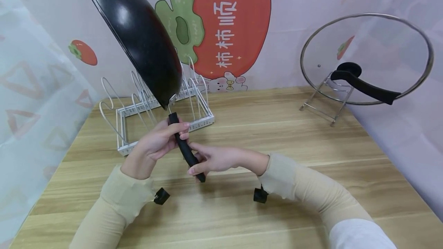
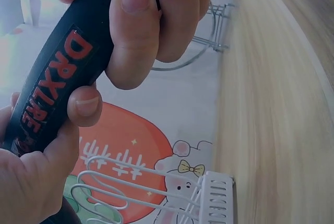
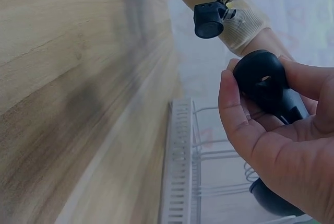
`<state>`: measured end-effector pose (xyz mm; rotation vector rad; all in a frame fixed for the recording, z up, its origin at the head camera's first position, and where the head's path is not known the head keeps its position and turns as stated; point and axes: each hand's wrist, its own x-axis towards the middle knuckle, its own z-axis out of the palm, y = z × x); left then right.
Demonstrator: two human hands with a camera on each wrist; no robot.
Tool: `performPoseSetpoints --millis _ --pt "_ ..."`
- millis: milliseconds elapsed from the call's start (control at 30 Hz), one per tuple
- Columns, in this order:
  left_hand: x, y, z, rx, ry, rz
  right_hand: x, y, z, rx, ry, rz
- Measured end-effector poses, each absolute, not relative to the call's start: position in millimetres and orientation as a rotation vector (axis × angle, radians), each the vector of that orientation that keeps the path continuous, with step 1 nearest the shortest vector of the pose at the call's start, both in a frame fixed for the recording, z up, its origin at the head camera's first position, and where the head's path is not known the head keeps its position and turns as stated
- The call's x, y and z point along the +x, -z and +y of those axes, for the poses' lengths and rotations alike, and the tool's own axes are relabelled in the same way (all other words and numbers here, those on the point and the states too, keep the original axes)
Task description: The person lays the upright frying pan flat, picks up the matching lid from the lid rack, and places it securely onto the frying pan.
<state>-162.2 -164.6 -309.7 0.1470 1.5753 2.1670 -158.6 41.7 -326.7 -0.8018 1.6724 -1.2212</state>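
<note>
On my feed, the left hand [image 1: 155, 140] and right hand [image 1: 221, 158] both grasp the black handle [image 1: 185, 150] of the wok [image 1: 138, 30]; beyond their grip stands a white rack [image 1: 202, 123].

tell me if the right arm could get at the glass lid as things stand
Probably not straight away: the right grip holds the pan handle. Once freed, it might, since nothing visible stands between it and the glass lid, though whether it reaches that far is unclear.
</note>
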Motion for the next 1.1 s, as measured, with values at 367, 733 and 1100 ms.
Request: performPoseSetpoints --millis 367,733,1100 --pt "-162 299 -158 0.138 -2.185 1.564 -164 319 48 -0.828 1.207 1.679" --pt "-163 294 -153 0.165 -2.234 1.553 -165 313 51 -0.843 1.239 1.645" --pt "-163 288 -151 0.207 -2.248 1.572 -166 306 53 -0.859 1.224 1.654"
